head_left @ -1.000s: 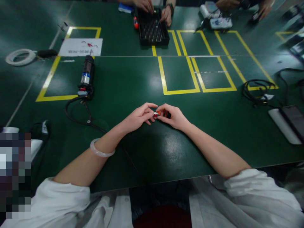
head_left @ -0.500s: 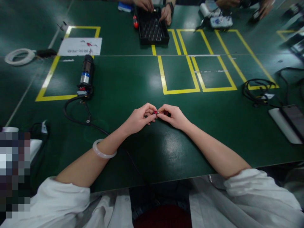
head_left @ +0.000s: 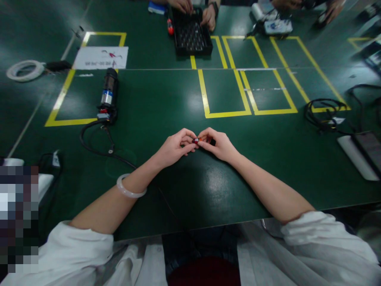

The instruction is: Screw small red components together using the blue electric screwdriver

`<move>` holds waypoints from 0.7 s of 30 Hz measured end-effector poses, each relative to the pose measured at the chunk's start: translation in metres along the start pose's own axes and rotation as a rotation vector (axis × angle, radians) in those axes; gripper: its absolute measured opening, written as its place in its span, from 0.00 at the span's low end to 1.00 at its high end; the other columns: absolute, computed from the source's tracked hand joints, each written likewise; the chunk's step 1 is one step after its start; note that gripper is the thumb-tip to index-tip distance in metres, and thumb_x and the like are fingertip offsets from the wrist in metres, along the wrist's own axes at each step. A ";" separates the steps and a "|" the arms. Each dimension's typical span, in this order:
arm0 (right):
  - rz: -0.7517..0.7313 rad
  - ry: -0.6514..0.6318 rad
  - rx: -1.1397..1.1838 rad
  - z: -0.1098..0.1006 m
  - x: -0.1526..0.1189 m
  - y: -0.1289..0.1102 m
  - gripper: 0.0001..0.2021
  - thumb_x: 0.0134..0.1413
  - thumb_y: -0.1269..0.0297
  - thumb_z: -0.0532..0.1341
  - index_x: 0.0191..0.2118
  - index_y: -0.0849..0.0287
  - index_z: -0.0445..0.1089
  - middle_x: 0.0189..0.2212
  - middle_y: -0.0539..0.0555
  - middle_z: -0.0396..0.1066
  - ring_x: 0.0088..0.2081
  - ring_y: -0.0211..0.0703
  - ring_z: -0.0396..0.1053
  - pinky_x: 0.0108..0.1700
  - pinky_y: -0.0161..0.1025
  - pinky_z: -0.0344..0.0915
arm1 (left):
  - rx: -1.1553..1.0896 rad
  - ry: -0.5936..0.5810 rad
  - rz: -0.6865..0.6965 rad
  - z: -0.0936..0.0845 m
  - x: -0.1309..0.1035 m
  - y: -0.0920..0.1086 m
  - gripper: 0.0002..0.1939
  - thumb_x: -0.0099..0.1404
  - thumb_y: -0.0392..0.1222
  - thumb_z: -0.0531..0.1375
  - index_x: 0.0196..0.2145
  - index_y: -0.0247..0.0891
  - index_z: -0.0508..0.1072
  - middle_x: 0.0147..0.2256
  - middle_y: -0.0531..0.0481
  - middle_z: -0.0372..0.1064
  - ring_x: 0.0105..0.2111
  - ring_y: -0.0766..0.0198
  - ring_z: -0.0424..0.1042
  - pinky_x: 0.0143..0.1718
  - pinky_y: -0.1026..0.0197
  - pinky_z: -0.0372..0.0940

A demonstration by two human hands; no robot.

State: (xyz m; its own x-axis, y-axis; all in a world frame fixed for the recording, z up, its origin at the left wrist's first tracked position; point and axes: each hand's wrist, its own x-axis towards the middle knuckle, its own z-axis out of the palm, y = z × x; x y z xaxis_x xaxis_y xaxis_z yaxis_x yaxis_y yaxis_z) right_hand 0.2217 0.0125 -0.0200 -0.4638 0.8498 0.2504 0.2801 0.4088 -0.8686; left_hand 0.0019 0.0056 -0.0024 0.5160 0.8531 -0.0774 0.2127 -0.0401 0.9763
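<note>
Over the green table point(head_left: 166, 99), my left hand point(head_left: 176, 149) and my right hand point(head_left: 218, 143) meet at the fingertips. Between them is a small red part point(head_left: 196, 140), pinched by both hands from either side. Its exact shape is too small to make out. A dark bit shows under the curled fingers of my right hand. A white bangle sits on my left forearm. To the left of my hands lies a black cylindrical device point(head_left: 107, 95) with a blue and silver band, its black cable running toward my left forearm.
At the far side a person's hands point(head_left: 209, 18) work at a black tray point(head_left: 193, 35) of small parts. A paper sheet point(head_left: 99, 58) and a tape roll point(head_left: 25, 71) lie at left. Coiled cable point(head_left: 323, 113) and a phone point(head_left: 369, 147) lie at right. Yellow tape marks the table.
My right fingers have shifted slightly upward around the small part, and more of its red surface shows between my hands. My left hand has barely moved.
</note>
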 end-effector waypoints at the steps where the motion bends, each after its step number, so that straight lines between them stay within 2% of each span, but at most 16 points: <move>1: 0.010 0.003 0.007 0.000 0.000 0.000 0.09 0.64 0.58 0.64 0.41 0.58 0.71 0.32 0.51 0.77 0.33 0.39 0.72 0.36 0.36 0.67 | 0.000 0.002 -0.003 0.000 0.000 0.000 0.16 0.68 0.47 0.63 0.47 0.35 0.67 0.37 0.45 0.77 0.36 0.60 0.78 0.30 0.65 0.69; 6: 0.051 -0.012 0.061 0.000 0.000 0.002 0.10 0.65 0.56 0.63 0.42 0.58 0.71 0.33 0.51 0.79 0.32 0.38 0.73 0.36 0.36 0.67 | 0.019 0.008 -0.014 0.000 0.000 -0.001 0.17 0.69 0.50 0.62 0.47 0.35 0.69 0.40 0.42 0.77 0.38 0.59 0.78 0.29 0.65 0.69; 11: -0.001 0.006 0.105 0.000 0.000 0.004 0.13 0.61 0.57 0.67 0.46 0.57 0.69 0.33 0.50 0.77 0.31 0.37 0.72 0.35 0.35 0.66 | 0.021 0.012 -0.022 -0.001 0.000 -0.003 0.17 0.70 0.51 0.61 0.47 0.35 0.69 0.40 0.43 0.77 0.38 0.59 0.78 0.29 0.65 0.69; 15: -0.039 -0.006 0.067 0.000 -0.001 0.005 0.07 0.62 0.61 0.65 0.43 0.57 0.71 0.34 0.51 0.77 0.34 0.39 0.72 0.37 0.37 0.67 | 0.038 -0.008 -0.034 -0.001 0.001 -0.004 0.15 0.70 0.49 0.61 0.47 0.35 0.69 0.41 0.43 0.76 0.39 0.59 0.78 0.30 0.65 0.69; 21: -0.049 -0.010 0.018 0.000 -0.001 0.003 0.06 0.62 0.62 0.64 0.42 0.57 0.72 0.35 0.51 0.76 0.35 0.40 0.72 0.38 0.38 0.68 | 0.032 -0.019 -0.053 -0.001 0.001 -0.003 0.16 0.69 0.50 0.62 0.46 0.35 0.70 0.40 0.44 0.75 0.40 0.59 0.77 0.30 0.65 0.70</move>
State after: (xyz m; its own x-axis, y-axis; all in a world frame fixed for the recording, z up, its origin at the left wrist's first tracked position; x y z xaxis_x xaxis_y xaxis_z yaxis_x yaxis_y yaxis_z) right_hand 0.2229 0.0128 -0.0224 -0.4850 0.8256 0.2882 0.2416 0.4432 -0.8632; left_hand 0.0009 0.0072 -0.0047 0.5188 0.8445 -0.1327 0.2664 -0.0122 0.9638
